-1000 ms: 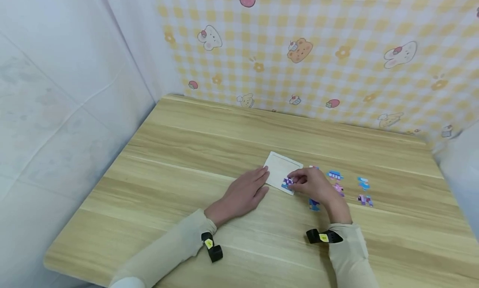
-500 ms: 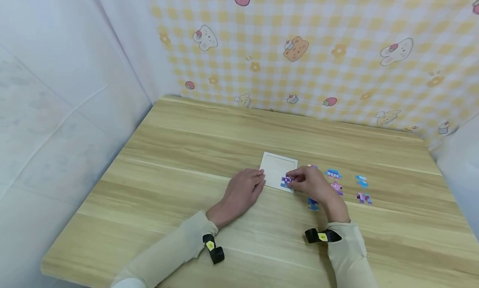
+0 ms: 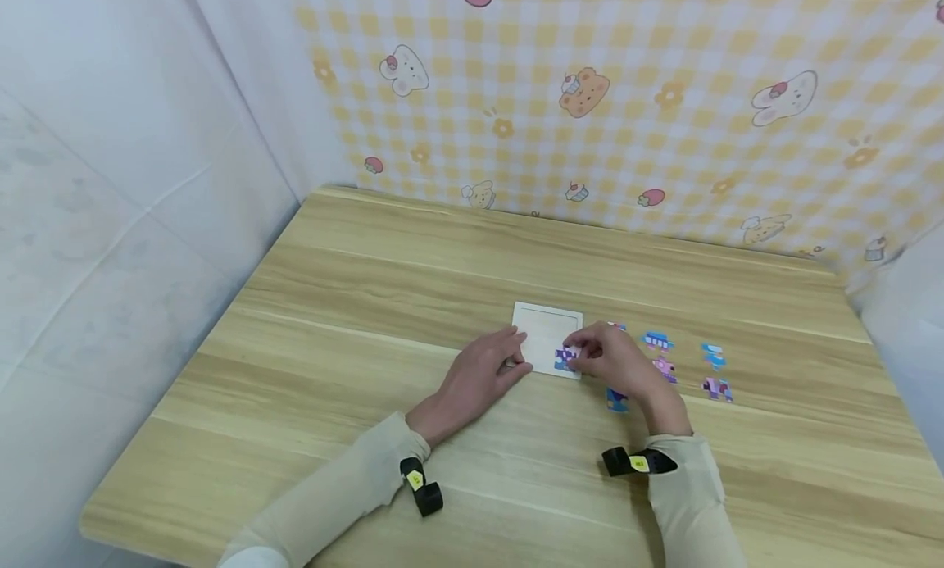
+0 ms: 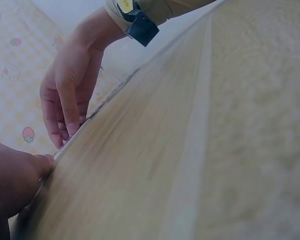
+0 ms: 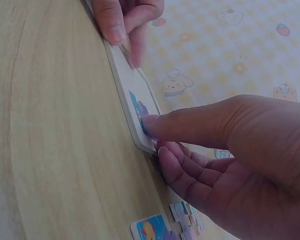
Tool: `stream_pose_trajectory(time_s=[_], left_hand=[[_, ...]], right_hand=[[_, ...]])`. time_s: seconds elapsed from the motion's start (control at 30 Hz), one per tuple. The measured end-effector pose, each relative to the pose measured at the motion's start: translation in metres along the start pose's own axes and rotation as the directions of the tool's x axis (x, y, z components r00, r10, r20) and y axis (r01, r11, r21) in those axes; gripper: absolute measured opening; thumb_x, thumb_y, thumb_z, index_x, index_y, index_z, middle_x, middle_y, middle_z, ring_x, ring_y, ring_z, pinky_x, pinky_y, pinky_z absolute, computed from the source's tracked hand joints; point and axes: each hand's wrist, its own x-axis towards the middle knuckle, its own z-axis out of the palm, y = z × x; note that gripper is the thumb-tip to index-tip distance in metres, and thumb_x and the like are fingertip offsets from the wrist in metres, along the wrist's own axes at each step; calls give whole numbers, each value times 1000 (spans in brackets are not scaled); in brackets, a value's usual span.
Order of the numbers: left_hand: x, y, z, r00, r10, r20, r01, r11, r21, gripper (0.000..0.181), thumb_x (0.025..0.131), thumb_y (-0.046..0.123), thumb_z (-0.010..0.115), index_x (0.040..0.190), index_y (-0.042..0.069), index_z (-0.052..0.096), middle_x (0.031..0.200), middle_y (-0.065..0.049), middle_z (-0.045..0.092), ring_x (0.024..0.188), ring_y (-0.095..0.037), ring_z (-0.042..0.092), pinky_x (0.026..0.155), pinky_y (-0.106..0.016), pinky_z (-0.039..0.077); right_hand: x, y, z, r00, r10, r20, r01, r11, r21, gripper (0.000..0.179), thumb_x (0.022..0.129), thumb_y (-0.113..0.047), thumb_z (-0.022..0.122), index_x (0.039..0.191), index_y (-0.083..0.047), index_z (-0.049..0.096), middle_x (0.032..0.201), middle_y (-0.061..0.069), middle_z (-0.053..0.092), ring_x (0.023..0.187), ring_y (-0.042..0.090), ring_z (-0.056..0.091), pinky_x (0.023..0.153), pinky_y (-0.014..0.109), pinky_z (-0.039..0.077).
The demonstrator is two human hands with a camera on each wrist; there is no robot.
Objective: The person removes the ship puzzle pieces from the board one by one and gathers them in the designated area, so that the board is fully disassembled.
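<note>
A white square puzzle tray [image 3: 542, 326] lies flat on the wooden table. My left hand [image 3: 475, 379] holds its left edge, thumb near the front corner and index finger further back. In the tray's front right corner is a purple and blue jigsaw piece [image 3: 564, 358]. My right hand [image 3: 618, 363] pinches this piece at its right side, and the fingertips partly cover it. The right wrist view shows the right thumb [image 5: 165, 125] pressed on the piece, with the other fingers beside the tray's outer edge.
Several loose jigsaw pieces lie right of the tray, among them a blue one [image 3: 658, 341], a pink one [image 3: 664, 370], a light blue one [image 3: 714, 356] and a purple one [image 3: 718, 389]. One piece [image 3: 617, 401] sits beneath the right wrist. A checked curtain [image 3: 516, 93] hangs behind the table.
The tray has turned slightly and sits straighter. My left fingers, flat along its edge earlier, have bent to hold it. The right hand stays at the jigsaw piece.
</note>
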Motion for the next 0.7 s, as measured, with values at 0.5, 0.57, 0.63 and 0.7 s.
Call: stream_pose_trajectory(time_s=[0.5,0.57,0.63,0.7], left_hand=[[0,4,4,999,-17,45,18,1000,-19,39,100,24,72,131,1,68,102,1,77,137,-24,56,112,-40,48],[0,4,4,999,-15,41,16,1000,-16,36,100,24,71,128,2,70,103,1,77,137,-23,56,110,-41,50],[0,3,2,999,-18,34,19,1000,-6,28,100,24,71,121,6,73,110,-1,77,136,-23,57,108,-41,52],[0,3,0,999,-27,29,27,1000,1,21,100,25,72,114,9,75,116,-4,76,136,-22,57,106,-41,53]], right_hand=[[-27,14,-15,994,-12,-107,25,992,123,14,98,-13,72,109,-4,74,93,7,72,80,22,65,65,25,55],[-38,18,-25,989,-20,-144,38,991,125,15,99,-14,72,109,-3,76,89,8,72,73,18,61,59,24,51],[-51,23,-37,985,-33,-171,54,991,118,14,98,-12,72,107,-2,77,83,9,70,65,13,54,54,24,47],[-65,29,-50,982,-34,-184,53,993,101,12,98,-10,73,105,-3,78,82,8,69,62,9,49,51,25,43]])
